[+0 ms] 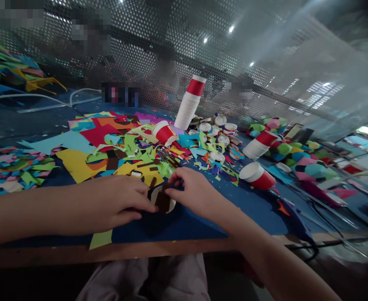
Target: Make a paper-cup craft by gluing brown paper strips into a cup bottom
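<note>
Close to the table's front edge lies a small white round lid or disc point(172, 206), partly covered by a dark brown flat piece point(163, 202) that looks like felt or foam. My left hand point(129, 198) reaches in from the left, thumb and index finger stretched out and apart, the index fingertip touching the brown piece's left side. From the right, my right hand point(190, 188) pinches the upper edge of the same brown piece between thumb and fingers. Just beyond the hands are thin brown strips point(153, 182) on a yellow sheet point(130, 169).
Colourful cut scraps point(134, 144) cover the middle of the blue table point(199, 232). Beyond them leans a tall stack of paper cups point(188, 104); a red-and-white cup point(163, 133) lies nearer. More tilted cups point(259, 175), round lids point(220, 120) and glue sticks point(328, 217) with cords are to the right.
</note>
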`<state>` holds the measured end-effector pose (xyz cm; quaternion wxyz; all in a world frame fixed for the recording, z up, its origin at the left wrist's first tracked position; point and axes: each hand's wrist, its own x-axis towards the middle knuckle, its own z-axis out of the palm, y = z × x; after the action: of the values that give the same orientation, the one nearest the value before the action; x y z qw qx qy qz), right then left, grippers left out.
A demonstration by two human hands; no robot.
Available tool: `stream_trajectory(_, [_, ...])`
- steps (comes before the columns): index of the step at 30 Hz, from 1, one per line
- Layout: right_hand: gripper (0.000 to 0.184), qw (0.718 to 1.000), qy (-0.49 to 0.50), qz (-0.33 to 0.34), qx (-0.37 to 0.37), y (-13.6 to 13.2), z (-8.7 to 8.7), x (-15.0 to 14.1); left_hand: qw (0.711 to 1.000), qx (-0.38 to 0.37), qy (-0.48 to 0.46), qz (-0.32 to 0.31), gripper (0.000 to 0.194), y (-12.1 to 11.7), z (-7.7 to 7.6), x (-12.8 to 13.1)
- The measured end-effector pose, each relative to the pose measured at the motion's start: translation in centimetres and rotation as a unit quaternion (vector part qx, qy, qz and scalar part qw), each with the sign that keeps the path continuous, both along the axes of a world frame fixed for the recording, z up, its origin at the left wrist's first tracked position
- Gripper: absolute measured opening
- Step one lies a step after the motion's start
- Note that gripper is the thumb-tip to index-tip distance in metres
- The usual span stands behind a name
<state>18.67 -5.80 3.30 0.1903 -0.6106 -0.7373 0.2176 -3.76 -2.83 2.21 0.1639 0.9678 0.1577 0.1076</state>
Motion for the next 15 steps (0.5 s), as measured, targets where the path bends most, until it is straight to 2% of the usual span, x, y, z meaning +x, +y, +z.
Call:
stream_trajectory(3, [0.006,0.997,0.074,-0.005,-0.002,0.3,0.3,0.3,1.0,-0.006,-0.006,0.005,0.04,-0.1,-0.4,-0.1])
stream_trajectory(5, [0.005,0.992,0.124,-0.017,0.014,0.3,1.2,1.4,1.0,-0.005,-0.011,0.011,0.038,0.0,-0.7,-0.2])
stream_trajectory(8, [0.017,0.98,0.186,-0.053,0.035,-0.1,2.9,4.0,0.999,0.003,-0.025,0.032,0.034,0.2,-1.0,-0.3])
stream_trajectory(10, [0.026,0.976,0.201,-0.081,-0.012,-0.6,3.4,5.8,0.998,0.009,-0.031,0.046,0.031,0.5,-1.1,-0.4])
stream_trajectory(13, [0.034,0.985,0.14,-0.094,-0.047,-1.5,2.3,7.4,0.997,0.013,-0.038,0.058,0.029,0.8,-1.1,-0.3])
stream_trajectory(15, [0.04,0.987,0.111,-0.12,-0.009,-2.4,1.3,8.3,0.997,0.007,-0.042,0.067,0.027,0.8,-0.9,0.0])
